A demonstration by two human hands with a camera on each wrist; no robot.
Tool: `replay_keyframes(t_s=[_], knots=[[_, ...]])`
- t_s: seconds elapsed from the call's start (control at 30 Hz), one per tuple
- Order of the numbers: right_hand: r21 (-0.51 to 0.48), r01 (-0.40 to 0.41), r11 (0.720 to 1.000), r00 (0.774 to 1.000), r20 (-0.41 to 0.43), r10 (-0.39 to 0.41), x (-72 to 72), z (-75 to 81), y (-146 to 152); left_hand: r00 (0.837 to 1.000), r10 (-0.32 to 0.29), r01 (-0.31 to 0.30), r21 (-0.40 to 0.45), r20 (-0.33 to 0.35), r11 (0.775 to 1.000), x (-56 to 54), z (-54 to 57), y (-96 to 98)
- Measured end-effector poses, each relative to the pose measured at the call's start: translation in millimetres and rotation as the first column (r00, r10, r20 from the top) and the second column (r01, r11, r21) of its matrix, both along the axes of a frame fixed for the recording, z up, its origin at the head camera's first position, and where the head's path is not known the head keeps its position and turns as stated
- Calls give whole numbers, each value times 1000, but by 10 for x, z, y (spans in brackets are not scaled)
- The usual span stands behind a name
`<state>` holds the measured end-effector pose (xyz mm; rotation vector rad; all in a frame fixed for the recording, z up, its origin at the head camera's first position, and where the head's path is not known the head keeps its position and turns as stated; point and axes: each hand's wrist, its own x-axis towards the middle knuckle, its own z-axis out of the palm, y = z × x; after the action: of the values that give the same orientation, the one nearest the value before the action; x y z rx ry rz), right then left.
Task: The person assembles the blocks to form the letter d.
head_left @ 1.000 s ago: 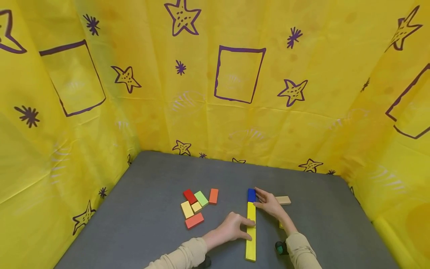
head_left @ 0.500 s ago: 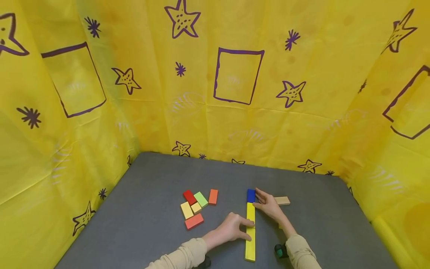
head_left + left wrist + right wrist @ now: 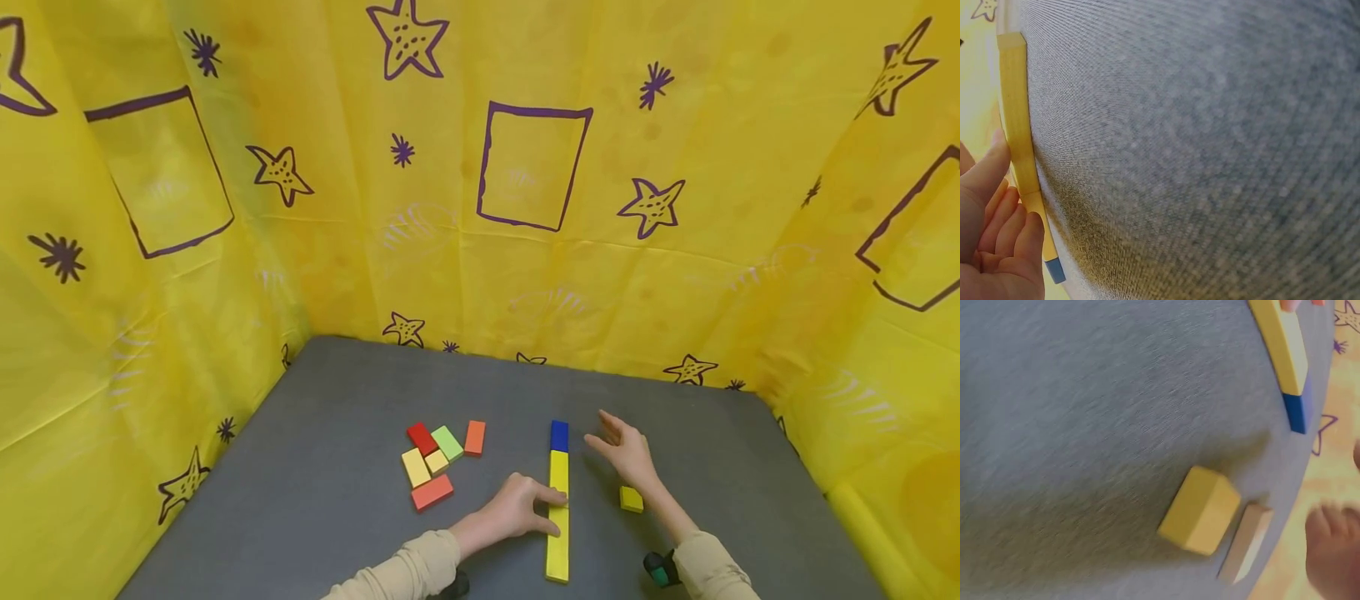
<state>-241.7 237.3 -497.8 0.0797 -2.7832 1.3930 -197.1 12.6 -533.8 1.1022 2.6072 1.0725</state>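
Note:
A row on the grey surface is made of yellow blocks [image 3: 557, 550] with a blue block [image 3: 559, 436] at its far end. My left hand [image 3: 516, 507] rests its thumb and index finger on top of the yellow blocks, near the joint between two of them. In the left wrist view the other fingers of the hand [image 3: 1004, 237] are loosely bent beside the row. To the right of the blue block, my right hand [image 3: 626, 454] is apart from it, fingers spread and holding nothing. Below that hand lies a short yellow block [image 3: 631, 499]. The right wrist view shows a plain wooden block [image 3: 1246, 544] beyond it.
Left of the row lie a red block [image 3: 422, 438], a green block [image 3: 447, 442], an orange block [image 3: 475, 438], a coral block [image 3: 432, 492] and two pale yellow blocks [image 3: 416, 468]. A yellow cloth [image 3: 450, 267] with purple drawings rises around the grey surface [image 3: 360, 383].
My right hand has let go of the row's far end and moved right, covering the wooden block in the head view. The short yellow block shows more. My left hand stays put.

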Motion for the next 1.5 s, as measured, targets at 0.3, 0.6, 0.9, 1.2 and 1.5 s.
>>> replay_keyframes(t_s=[0.3, 0.6, 0.9, 1.2, 1.5], knots=[[-1, 417, 909, 907, -54, -417, 186, -86, 177, 1000, 4, -4, -2, 22, 1000, -10, 8, -21], [-23, 515, 857, 856, 63, -513, 259, -196, 209, 1000, 0, 0, -3, 5, 1000, -9, 4, -23], [46, 526, 849, 850, -25, -526, 252, -302, 161, 1000, -1, 1, 6, 28, 1000, -2, 2, -9], [115, 589, 800, 808, -70, -585, 229, -314, 90, 999, 6, -6, 3, 51, 1000, 5, -1, 3], [147, 606, 782, 795, -72, -602, 205, -330, 95, 998, 5, -5, 8, 59, 1000, 5, 9, 9]])
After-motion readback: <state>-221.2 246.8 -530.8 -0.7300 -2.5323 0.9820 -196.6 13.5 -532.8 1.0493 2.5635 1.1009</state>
